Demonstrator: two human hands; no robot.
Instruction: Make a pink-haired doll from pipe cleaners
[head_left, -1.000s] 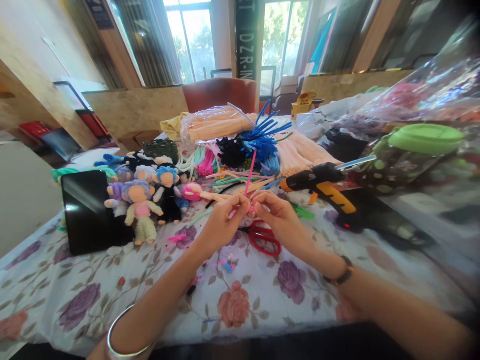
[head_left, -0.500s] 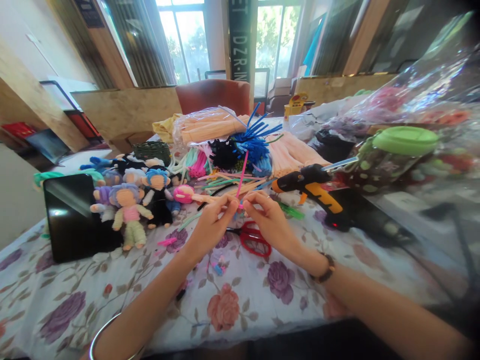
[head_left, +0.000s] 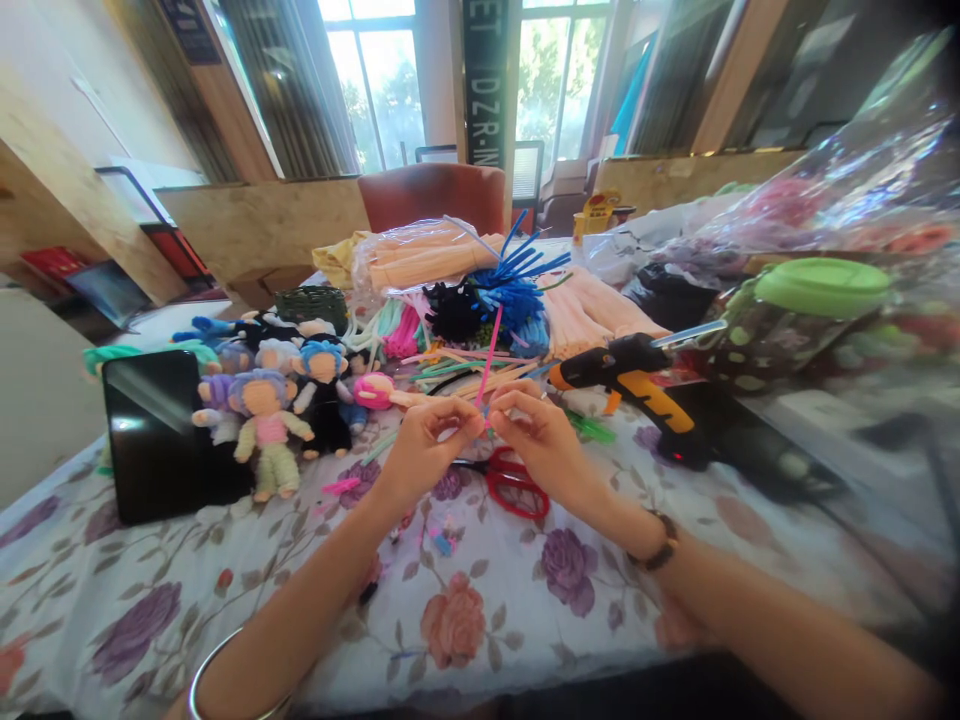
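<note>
Presently my left hand [head_left: 435,437] is pinching pink pipe cleaner [head_left: 490,355] at lower end, its long axis pointing up and away, leaning right; right hand [head_left: 538,437] curling just beside, hold unclear.

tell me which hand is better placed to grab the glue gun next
Probably the right hand: the glue gun lies on that side, closer to it. The left hand is farther off, seems to pinch the pink stem, and would have to reach across.

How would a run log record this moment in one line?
Left hand: pinching pink stem | Right hand: at stem's lower end, grip unclear | Near hands: red-handled scissors | Right side: glue gun | Left side: dolls
</note>
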